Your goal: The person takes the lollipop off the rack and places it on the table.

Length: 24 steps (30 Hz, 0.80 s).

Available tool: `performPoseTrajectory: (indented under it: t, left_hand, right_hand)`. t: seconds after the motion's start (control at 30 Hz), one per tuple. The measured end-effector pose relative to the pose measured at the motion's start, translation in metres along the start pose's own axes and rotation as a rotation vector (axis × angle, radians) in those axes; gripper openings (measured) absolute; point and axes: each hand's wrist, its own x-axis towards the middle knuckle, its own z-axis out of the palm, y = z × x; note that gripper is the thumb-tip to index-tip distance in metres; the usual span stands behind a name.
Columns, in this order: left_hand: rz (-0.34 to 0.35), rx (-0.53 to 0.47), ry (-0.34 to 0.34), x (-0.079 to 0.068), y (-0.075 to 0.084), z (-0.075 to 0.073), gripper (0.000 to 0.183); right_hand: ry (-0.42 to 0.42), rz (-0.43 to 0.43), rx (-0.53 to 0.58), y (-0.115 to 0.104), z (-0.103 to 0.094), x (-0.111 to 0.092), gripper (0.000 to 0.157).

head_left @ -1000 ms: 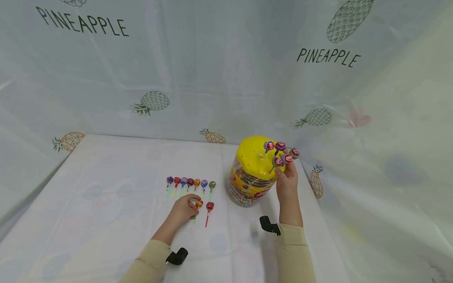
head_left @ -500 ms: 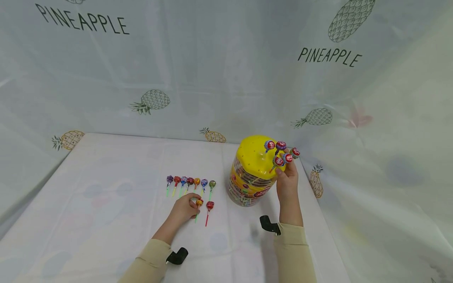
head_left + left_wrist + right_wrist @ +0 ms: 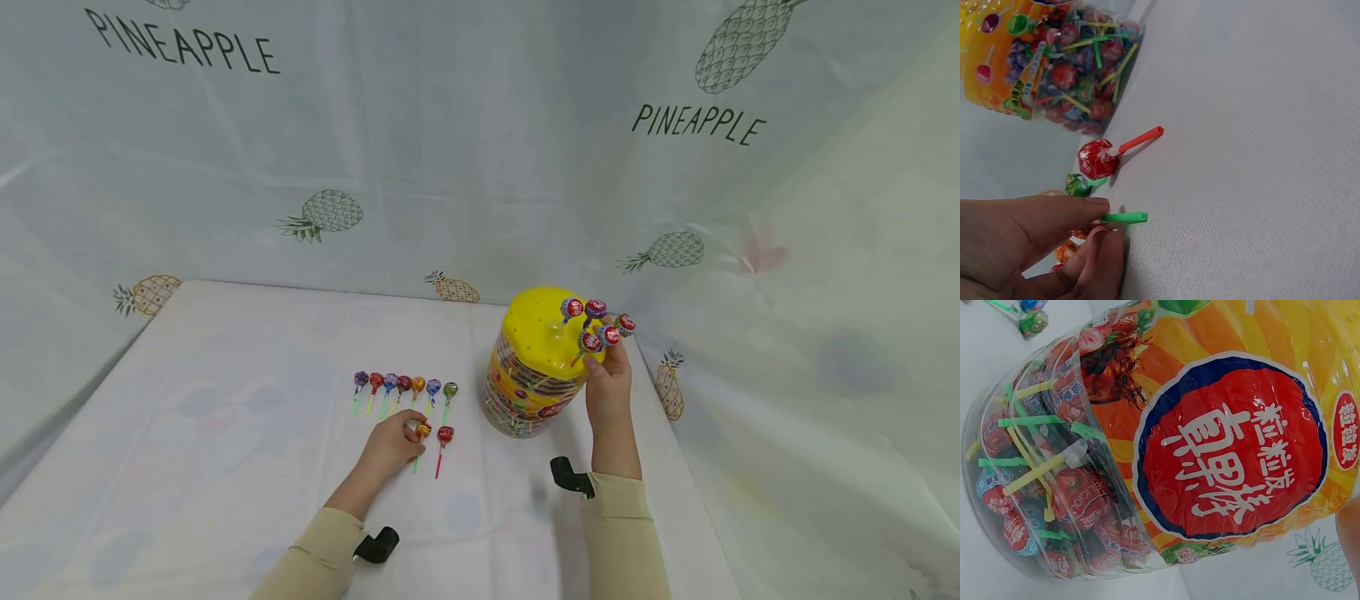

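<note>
My left hand (image 3: 392, 442) pinches an orange-and-yellow lollipop (image 3: 423, 430) low over the white table. Its green stick (image 3: 1129, 217) pokes out past the thumb in the left wrist view, while the fingers partly hide the candy. Just to the right lies a red lollipop (image 3: 445, 437) with a red stick. Around the right side of the clear candy jar (image 3: 519, 392), my right hand (image 3: 610, 387) holds on near the yellow lid (image 3: 542, 329). Several wrapped lollipops (image 3: 590, 342) stick up at the lid's right side, overlapping the fingers. The right wrist view shows the label (image 3: 1229, 447) close up.
Beyond the left hand, a row of several lollipops (image 3: 403, 385) lies with sticks toward me. More lollipops fill the jar. A pineapple-printed curtain (image 3: 480, 167) hangs behind the white-covered table (image 3: 262, 467) and along its right side.
The left hand shifts very slightly with the orange-and-yellow lollipop still pinched. The right hand stays on the jar, and the other lollipops lie as before.
</note>
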Motion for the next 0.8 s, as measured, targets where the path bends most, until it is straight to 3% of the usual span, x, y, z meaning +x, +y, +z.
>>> performPoseTrajectory:
  t: [0.43, 0.6, 0.8]
  left_hand:
    - [-0.028, 0.037, 0.026, -0.001, 0.005, -0.007, 0.049]
    - [0.05, -0.066, 0.07, 0.002, 0.04, -0.032, 0.052]
    - [0.278, -0.163, 0.063, 0.007, 0.097, -0.063, 0.051]
  right_hand:
    - [0.005, 0.001, 0.004, 0.004, -0.001, 0.0, 0.061]
    - [0.008, -0.007, 0.007, 0.004, -0.001, 0.0, 0.062]
    - [-0.005, -0.034, 0.017, 0.004, -0.002, 0.0, 0.061]
